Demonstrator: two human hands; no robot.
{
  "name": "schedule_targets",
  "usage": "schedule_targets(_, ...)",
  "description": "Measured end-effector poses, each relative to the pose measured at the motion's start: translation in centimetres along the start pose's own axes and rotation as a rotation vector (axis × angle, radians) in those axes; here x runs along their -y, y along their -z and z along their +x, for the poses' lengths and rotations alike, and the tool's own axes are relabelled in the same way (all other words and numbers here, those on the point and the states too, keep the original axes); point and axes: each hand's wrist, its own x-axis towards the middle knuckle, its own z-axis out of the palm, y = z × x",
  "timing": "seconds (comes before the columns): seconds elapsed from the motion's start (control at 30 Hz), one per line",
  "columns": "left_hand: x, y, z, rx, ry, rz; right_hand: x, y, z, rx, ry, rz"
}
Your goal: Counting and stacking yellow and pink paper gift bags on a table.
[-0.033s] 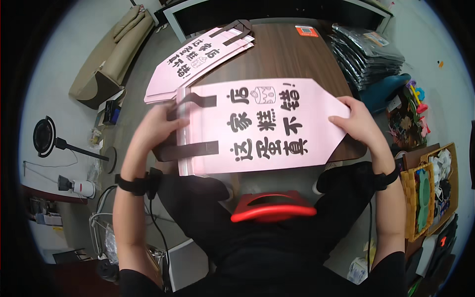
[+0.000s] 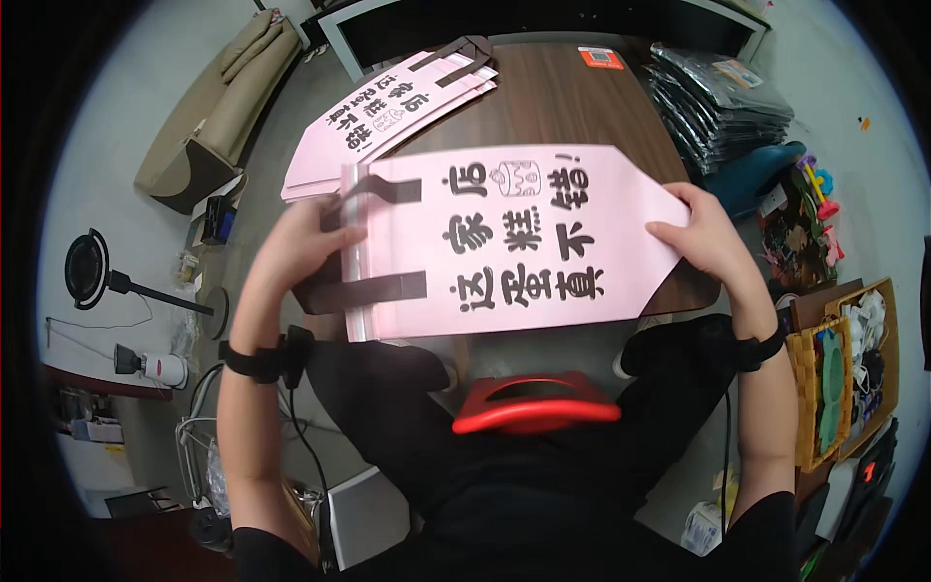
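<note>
A flat pink carrier bag with dark printing and a small cake drawing is held sideways between my two hands, over the table's near edge. My left hand grips its handle end, thumb on top and fingers hidden underneath, beside the dark brown strap handles. At the tapered end, my right hand pinches the right edge with the thumb on the upper face. Farther off on the left, more pink bags like it lie in a loose stack on the table.
The brown wooden table carries an orange card at its far side. Several dark plastic-wrapped packages are piled at its right. A red handled seat edge is between my legs. Wicker baskets stand at right, a ring lamp at left.
Both hands have shifted the bag very slightly up and to the left in view. The grip at each end is the same.
</note>
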Motion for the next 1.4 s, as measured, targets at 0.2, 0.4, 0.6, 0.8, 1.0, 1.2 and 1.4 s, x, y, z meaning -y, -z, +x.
schedule_targets(0.2,-2.6,1.9,0.0,0.136,0.187,0.138,0.6,-0.7,0.3,0.017,-0.021,0.029)
schedule_targets(0.4,-1.4,-2.3,0.1,0.192,0.275,0.298,-0.3,-2.0,0.4,0.007,-0.053,-0.15)
schedule_targets(0.6,-1.3,-3.4,-0.7,0.077,0.185,0.279,0.7,-2.2,-0.4,-0.017,-0.027,-0.133)
schedule_targets(0.8,-3.3,-3.7,-2.6,-0.101,0.095,0.382,0.5,-2.9,-2.0,-0.135,-0.015,-0.466)
schedule_targets(1.0,-5.8,4.4,-1.4,-0.058,-0.028,0.197,4.0,-4.7,-4.2,-0.317,0.393,-0.596)
schedule_targets(1.2,-0.4,1.6,8.2,-0.133,-0.181,0.396,6.9,-10.8,-5.7,0.056,0.512,-0.495)
schedule_targets(1.4,5.8,-2.2,12.5,-0.222,-0.3,0.481,7.7,-11.0,-3.8,0.344,0.47,-0.421)
